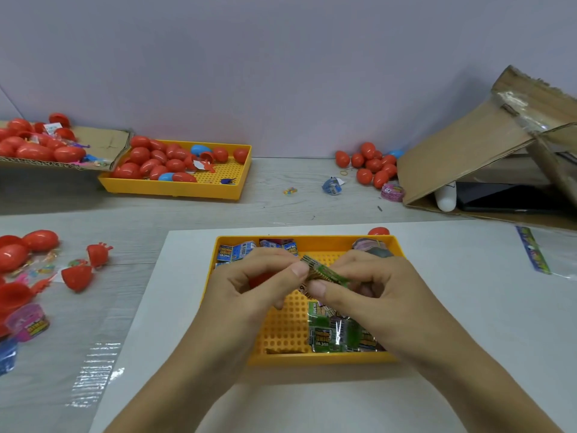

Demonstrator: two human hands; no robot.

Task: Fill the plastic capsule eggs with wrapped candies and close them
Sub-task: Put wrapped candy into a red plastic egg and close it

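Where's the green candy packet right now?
Head view, centre: the green candy packet is pinched between left hand and right hand above the near yellow tray.

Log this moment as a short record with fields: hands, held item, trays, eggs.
left hand: left hand pinches one end of the green candy wrapper
right hand: right hand pinches the other end
held item: green candy wrapper, held above the near yellow tray
near tray contents: green wrapped candies, blue wrapped candies
far tray: far yellow tray with closed red eggs
open egg halves: red egg half on the table at left
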